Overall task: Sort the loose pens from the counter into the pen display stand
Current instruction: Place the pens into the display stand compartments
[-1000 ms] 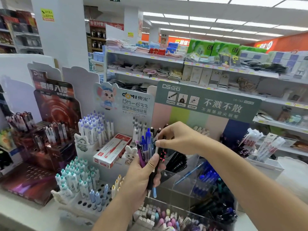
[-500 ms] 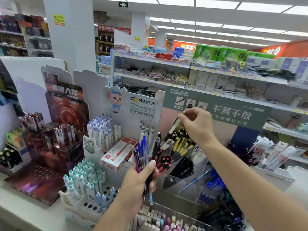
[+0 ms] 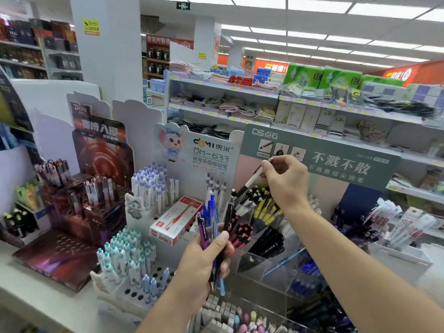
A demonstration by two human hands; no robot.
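A black-and-white pen (image 3: 249, 183) is pinched by the right hand (image 3: 286, 181); it should be slid tip-first among matching pens, bundle (image 3: 211, 227) gripped by left hand (image 3: 206, 260)

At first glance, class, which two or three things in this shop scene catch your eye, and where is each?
At centre, the left hand grips a bunch of pens, mostly blue and purple. Just above right, the right hand pinches a black and white pen over the clear pen display stand. Behind it stands a grey-green sign with large white characters.
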